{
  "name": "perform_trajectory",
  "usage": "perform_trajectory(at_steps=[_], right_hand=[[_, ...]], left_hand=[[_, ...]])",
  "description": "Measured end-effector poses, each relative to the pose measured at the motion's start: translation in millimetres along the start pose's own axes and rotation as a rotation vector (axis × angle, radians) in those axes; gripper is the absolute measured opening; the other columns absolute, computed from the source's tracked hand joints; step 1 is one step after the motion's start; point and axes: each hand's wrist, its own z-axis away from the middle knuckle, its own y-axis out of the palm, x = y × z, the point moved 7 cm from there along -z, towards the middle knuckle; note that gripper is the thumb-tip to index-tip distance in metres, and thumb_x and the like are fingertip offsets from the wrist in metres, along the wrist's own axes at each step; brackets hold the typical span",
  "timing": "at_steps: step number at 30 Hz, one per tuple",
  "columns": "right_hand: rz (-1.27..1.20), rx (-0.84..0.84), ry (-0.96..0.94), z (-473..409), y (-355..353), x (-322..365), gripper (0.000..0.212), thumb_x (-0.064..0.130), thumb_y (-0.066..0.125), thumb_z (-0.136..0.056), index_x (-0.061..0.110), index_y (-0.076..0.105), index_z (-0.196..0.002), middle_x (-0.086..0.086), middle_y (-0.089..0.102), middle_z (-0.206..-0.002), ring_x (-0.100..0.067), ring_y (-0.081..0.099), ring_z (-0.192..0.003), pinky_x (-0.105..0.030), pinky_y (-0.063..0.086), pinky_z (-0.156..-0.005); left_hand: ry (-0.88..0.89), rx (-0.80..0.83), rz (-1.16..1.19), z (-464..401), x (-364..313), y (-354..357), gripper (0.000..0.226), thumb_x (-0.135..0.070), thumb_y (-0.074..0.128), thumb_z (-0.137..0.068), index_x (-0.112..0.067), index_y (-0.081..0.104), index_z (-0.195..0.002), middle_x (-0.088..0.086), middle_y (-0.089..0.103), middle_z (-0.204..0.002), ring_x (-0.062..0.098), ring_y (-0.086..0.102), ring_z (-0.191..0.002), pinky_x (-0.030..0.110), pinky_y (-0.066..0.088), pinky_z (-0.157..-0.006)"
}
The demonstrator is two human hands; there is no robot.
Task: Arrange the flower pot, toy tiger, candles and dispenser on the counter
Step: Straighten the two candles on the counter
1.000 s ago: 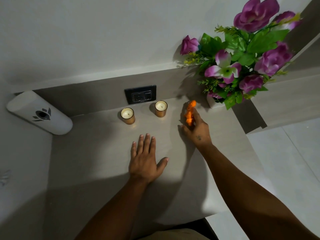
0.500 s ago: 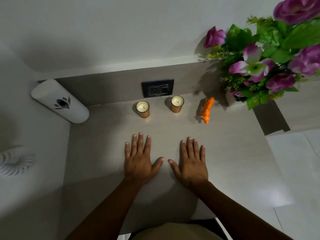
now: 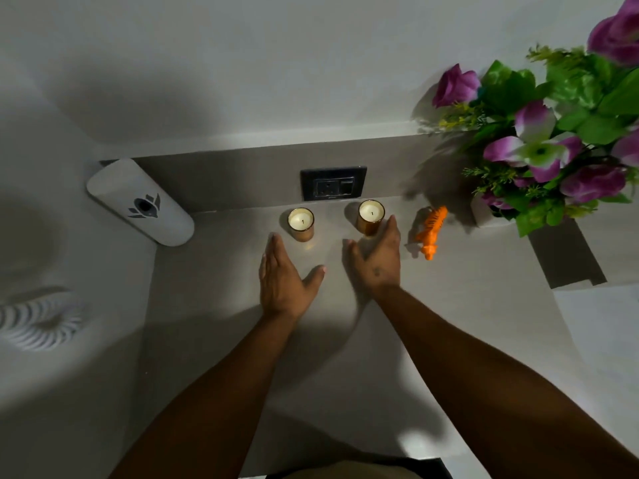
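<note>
Two gold-glass candles stand near the back of the grey counter (image 3: 345, 340): the left candle (image 3: 301, 224) and the right candle (image 3: 371, 217). My left hand (image 3: 281, 276) is open, fingertips just left of the left candle and apart from it. My right hand (image 3: 377, 259) is open, its fingers reaching up beside the right candle's right side, thumb spread below it. The orange toy tiger (image 3: 430, 231) lies to the right of that hand. A white flower pot (image 3: 484, 214) with purple flowers stands at the far right. The white dispenser (image 3: 138, 202) lies at the back left corner.
A black wall socket (image 3: 333, 183) sits in the backsplash behind the candles. A white basin (image 3: 38, 323) with a striped object lies to the left. The counter's right edge drops to a pale tiled floor (image 3: 601, 340).
My right hand let go of the tiger and drew back flat on the counter; both hands have now moved forward toward the candles. The view shifted left.
</note>
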Motion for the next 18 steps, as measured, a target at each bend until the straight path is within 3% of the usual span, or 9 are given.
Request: perform_trajectory(at_steps=[3, 5, 18], right_hand=[[-0.048, -0.061, 0.053, -26, 0, 1, 0.075, 0.027, 0.073, -0.087, 0.019, 0.032, -0.149, -0.004, 0.033, -0.156, -0.03, 0.041, -0.14, -0.04, 0.033, -0.115], [0.002, -0.065, 0.051, -37, 2, 0, 0.064, 0.023, 0.072, -0.087, 0.014, 0.04, -0.143, -0.005, 0.03, -0.157, -0.032, 0.043, -0.138, -0.039, 0.031, -0.117], [0.159, -0.084, -0.072, -60, 5, -1, 0.067, 0.049, 0.07, -0.082, 0.015, 0.051, -0.137, -0.003, 0.031, -0.155, -0.029, 0.033, -0.143, -0.041, 0.032, -0.116]], left_hand=[[-0.019, -0.07, -0.011, -25, -5, -4, 0.1, -0.062, 0.072, -0.083, -0.01, 0.025, -0.156, 0.013, 0.021, -0.168, 0.027, 0.017, -0.156, 0.045, 0.014, -0.128], [-0.027, -0.099, -0.011, -39, -9, -5, 0.088, -0.059, 0.073, -0.084, -0.009, 0.039, -0.148, 0.013, 0.025, -0.167, 0.026, 0.017, -0.156, 0.046, 0.012, -0.128], [0.046, -0.159, -0.06, -75, -18, -6, 0.084, -0.058, 0.071, -0.086, -0.01, 0.043, -0.149, 0.01, 0.043, -0.158, 0.024, 0.024, -0.154, 0.045, 0.011, -0.128]])
